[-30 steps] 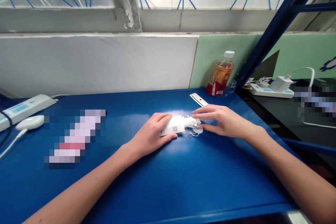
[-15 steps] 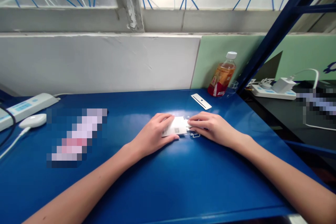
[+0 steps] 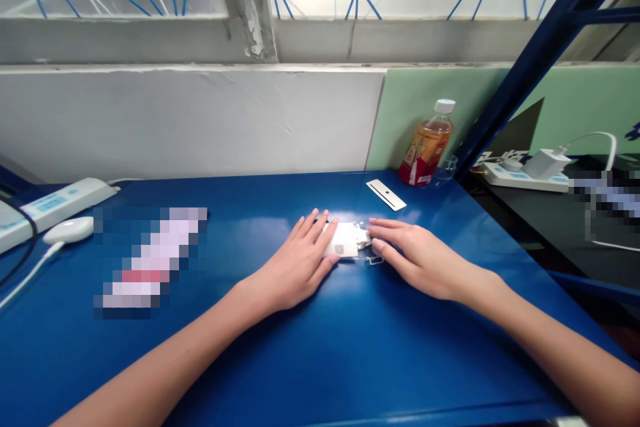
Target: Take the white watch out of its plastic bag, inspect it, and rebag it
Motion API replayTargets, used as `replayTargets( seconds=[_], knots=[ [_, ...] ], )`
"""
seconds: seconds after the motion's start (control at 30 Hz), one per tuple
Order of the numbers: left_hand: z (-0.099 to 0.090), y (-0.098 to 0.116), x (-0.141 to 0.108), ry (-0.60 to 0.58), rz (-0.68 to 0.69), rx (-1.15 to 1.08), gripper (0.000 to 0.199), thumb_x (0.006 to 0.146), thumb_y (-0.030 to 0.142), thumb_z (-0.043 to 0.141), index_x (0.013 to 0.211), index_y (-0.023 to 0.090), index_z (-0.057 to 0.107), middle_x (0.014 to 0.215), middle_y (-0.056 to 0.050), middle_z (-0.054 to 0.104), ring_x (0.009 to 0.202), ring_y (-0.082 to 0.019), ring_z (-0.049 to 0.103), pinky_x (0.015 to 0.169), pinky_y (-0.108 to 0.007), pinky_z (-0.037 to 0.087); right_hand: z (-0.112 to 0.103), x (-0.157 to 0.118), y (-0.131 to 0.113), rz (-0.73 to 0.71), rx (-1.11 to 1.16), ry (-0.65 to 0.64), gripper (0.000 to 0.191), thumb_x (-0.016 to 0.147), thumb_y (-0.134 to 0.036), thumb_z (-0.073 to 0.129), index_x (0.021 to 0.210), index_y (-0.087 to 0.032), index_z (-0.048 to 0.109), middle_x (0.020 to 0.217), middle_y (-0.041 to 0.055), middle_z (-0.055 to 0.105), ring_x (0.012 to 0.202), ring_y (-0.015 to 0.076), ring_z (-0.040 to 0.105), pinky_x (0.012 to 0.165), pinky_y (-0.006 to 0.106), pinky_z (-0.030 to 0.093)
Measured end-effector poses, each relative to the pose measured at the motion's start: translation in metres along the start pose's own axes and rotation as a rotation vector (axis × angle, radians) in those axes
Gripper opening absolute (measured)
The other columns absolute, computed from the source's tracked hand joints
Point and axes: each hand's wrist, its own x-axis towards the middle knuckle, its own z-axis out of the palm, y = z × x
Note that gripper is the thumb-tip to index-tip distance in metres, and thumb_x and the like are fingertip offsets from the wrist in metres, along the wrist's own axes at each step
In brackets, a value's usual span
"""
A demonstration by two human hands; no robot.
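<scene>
A small white card-like piece [image 3: 344,240], printed with a dark square code, lies on the blue desk in what looks like clear plastic. My left hand [image 3: 303,260] rests with outstretched fingers over its left end and hides that part. At its right end is a small pale piece too indistinct to name, with a short ball chain [image 3: 374,261] just below. My right hand [image 3: 425,257] is beside that end, fingers extended and thumb apart, the fingertips at or touching the plastic. Beyond the hands lies a white strip [image 3: 386,195] with a dark line and dot.
A drink bottle [image 3: 427,147] with a white cap stands at the desk's back right, beside a clear cup-like object [image 3: 447,168]. On the left are a power strip [image 3: 60,207], a white corded device [image 3: 69,230] and a blurred-out object [image 3: 155,257]. A blue metal post [image 3: 520,73] rises at right.
My left hand has flattened, its fingers spreading over the white piece. My right fingers have loosened from their pinch at the right end and drawn slightly right, thumb apart.
</scene>
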Motion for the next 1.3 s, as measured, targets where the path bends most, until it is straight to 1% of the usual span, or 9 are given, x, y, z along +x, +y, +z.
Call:
replayTargets(
  seconds=[0.2,0.37,0.53,0.73,0.83,0.93,1.1,1.2,1.3],
  knots=[
    [0.004,0.002,0.0,0.024,-0.007,0.002,0.06,0.106,0.044,0.025,0.154,0.008,0.022,0.162,-0.019,0.014,0.15,-0.031,0.002,0.12,-0.051,0.016,0.014,-0.006,-0.008,0.101,0.05,-0.008,0.065,0.101,-0.046,0.033,0.148,-0.001,0.036,0.148,0.0241,0.045,0.137,0.0328,0.046,0.111,0.05,0.041],
    [0.004,0.003,0.0,0.035,-0.006,-0.007,0.059,0.106,0.042,0.026,0.153,0.007,0.024,0.161,-0.02,0.017,0.15,-0.031,0.003,0.121,-0.049,0.016,0.018,-0.007,-0.013,0.189,0.256,-0.027,0.079,0.099,-0.053,0.032,0.156,-0.003,0.011,0.156,0.0241,0.032,0.138,0.0319,0.044,0.112,0.051,0.039],
    [0.004,0.003,0.0,0.051,0.013,-0.012,0.058,0.106,0.043,0.024,0.152,0.007,0.025,0.161,-0.019,0.02,0.15,-0.03,0.005,0.12,-0.049,0.018,0.019,-0.007,-0.017,0.232,0.379,-0.064,0.085,0.098,-0.058,0.035,0.157,-0.005,0.004,0.158,0.0235,0.027,0.139,0.0316,0.043,0.114,0.053,0.035],
    [0.004,0.005,0.001,0.066,0.041,0.005,0.057,0.106,0.042,0.021,0.152,0.007,0.025,0.16,-0.019,0.023,0.15,-0.029,0.007,0.12,-0.049,0.019,0.024,-0.007,-0.017,0.108,0.225,-0.074,0.086,0.097,-0.055,0.039,0.157,-0.005,0.002,0.159,0.0249,0.022,0.146,0.0345,0.029,0.112,0.056,0.037],
    [0.004,0.005,0.001,0.056,0.032,0.016,0.058,0.106,0.042,0.022,0.151,0.006,0.026,0.159,-0.02,0.025,0.15,-0.03,0.009,0.12,-0.048,0.018,0.022,-0.006,-0.014,0.024,0.142,-0.043,0.081,0.098,-0.051,0.041,0.158,-0.008,0.007,0.158,0.023,0.029,0.146,0.0333,0.03,0.111,0.055,0.039],
    [0.005,0.003,0.001,0.064,0.032,0.014,0.059,0.105,0.044,0.023,0.151,0.008,0.026,0.159,-0.019,0.027,0.15,-0.03,0.012,0.119,-0.048,0.019,0.014,-0.003,-0.005,-0.01,0.071,0.026,0.07,0.097,-0.046,0.046,0.155,-0.012,0.026,0.148,0.0198,0.048,0.141,0.0321,0.04,0.108,0.053,0.043],
    [0.005,0.003,0.001,0.056,0.013,0.027,0.06,0.105,0.046,0.026,0.152,0.008,0.027,0.159,-0.018,0.025,0.15,-0.03,0.013,0.119,-0.047,0.02,0.005,0.0,0.011,0.112,-0.101,0.167,0.041,0.097,-0.035,0.045,0.127,-0.013,0.063,0.123,0.0169,0.069,0.128,0.0341,0.055,0.1,0.053,0.05],
    [0.004,0.005,0.001,0.047,-0.002,0.023,0.061,0.105,0.045,0.027,0.152,0.007,0.027,0.16,-0.018,0.024,0.15,-0.03,0.012,0.12,-0.046,0.019,0.005,0.0,0.011,0.137,-0.079,0.115,0.038,0.096,-0.032,0.046,0.122,-0.012,0.066,0.124,0.018,0.068,0.126,0.0345,0.057,0.099,0.052,0.051],
    [0.004,0.005,0.0,0.034,-0.013,0.027,0.062,0.105,0.047,0.026,0.153,0.007,0.026,0.16,-0.018,0.022,0.15,-0.03,0.011,0.12,-0.047,0.019,0.008,-0.001,0.007,0.165,0.136,0.128,0.04,0.095,-0.032,0.049,0.13,-0.015,0.06,0.128,0.015,0.066,0.121,0.0314,0.062,0.1,0.049,0.052]
  ],
)
